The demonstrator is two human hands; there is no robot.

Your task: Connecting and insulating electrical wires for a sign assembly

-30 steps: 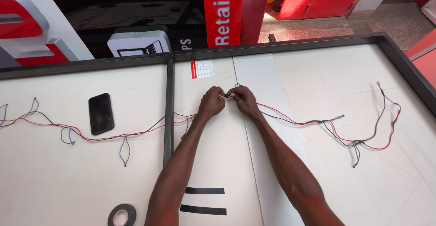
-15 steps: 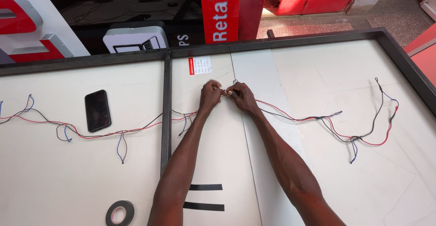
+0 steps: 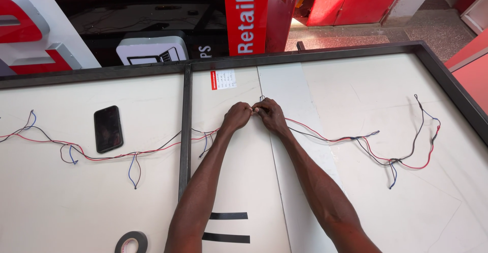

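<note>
Little has shifted since the earlier frame — both hands stay pressed together over the same spot. The white panel [image 3: 356, 192] carries a red, black and blue wire run [image 3: 330, 138] whose long axis lies left to right, roughly parallel to the far edge. Left hand [image 3: 237, 117] and right hand [image 3: 269, 115] pinch its ends together mid-panel — a joint seemingly underway, not yet wrapped; tape roll [image 3: 131, 242] lies at the near edge.
</note>
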